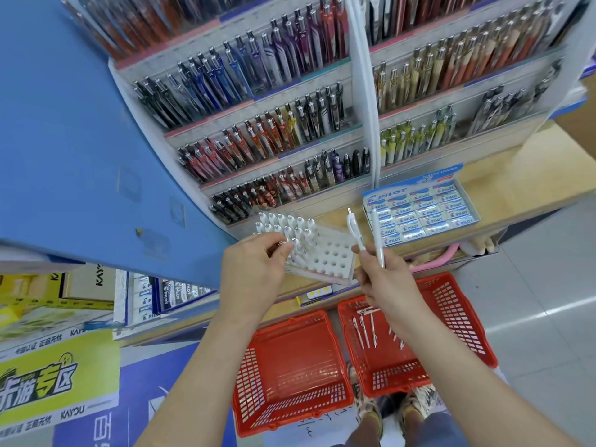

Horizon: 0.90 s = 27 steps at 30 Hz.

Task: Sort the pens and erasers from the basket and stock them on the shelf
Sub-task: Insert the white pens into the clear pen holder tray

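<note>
Head view:

- Left hand (258, 266), centre frame: thumb and forefinger pinch a single pen (281, 244) by its small shiny end. The other fingers are curled, and the rest of that pen is hidden behind them.
- The pinch sits at the left side of a white pen tray (325, 258), a block with rows of round holes. The tray rests on the wooden shelf ledge (522, 179).
- Standing white pens (283, 222) fill the tray's upper-left holes; the lower-right holes are bare.
- Right hand (383, 279), just right of the tray: fingers wrapped round 2 white pens (356, 232), both pointing up, clicker ends on top.
- PILOT eraser box (383, 196), on the ledge to the upper right of the hands, lid flap up, erasers packed in rows.
- Display rack (362, 91) fills the upper half of the frame: tiered rows of clip pens on both sides of its white centre post.
- 2 red baskets on the floor, lower centre. Right basket (464, 321) is below the right wrist, with loose white pens (366, 332) on its floor. Left basket (290, 359) sits just beside it.
- Blue panel (64, 124) covers the upper left of the frame.
</note>
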Available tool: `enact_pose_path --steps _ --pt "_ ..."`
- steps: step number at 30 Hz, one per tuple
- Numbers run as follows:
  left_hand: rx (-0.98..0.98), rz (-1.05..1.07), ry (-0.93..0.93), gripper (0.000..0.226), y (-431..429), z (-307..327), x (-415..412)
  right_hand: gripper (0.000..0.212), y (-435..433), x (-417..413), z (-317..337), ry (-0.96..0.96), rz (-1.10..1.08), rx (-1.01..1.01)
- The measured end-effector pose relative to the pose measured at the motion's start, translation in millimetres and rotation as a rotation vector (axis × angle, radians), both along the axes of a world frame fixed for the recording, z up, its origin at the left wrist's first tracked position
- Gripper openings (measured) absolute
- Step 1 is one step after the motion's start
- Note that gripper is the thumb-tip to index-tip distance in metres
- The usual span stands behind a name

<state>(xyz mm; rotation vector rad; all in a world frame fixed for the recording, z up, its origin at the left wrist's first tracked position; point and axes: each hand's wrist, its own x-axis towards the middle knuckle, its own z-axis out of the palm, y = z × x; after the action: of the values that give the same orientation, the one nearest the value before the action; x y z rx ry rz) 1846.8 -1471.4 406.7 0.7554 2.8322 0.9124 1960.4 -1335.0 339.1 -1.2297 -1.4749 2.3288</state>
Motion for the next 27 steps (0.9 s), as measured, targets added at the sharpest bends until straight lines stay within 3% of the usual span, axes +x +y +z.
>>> enact_pose_path --steps 10,20,27 --pt "-0.064 -0.056 0.038 0.009 -1 -1 -2 0.017 2 2 -11 0.017 0.057 0.113" --pt "-0.024 0.09 -0.076 0.011 1 -21 3 0.014 2 0 -15 0.044 0.016 0.066" --pt "-0.028 0.056 0.001 0.006 1 -29 1 0.02 4 -1 -16 0.007 0.007 0.025"
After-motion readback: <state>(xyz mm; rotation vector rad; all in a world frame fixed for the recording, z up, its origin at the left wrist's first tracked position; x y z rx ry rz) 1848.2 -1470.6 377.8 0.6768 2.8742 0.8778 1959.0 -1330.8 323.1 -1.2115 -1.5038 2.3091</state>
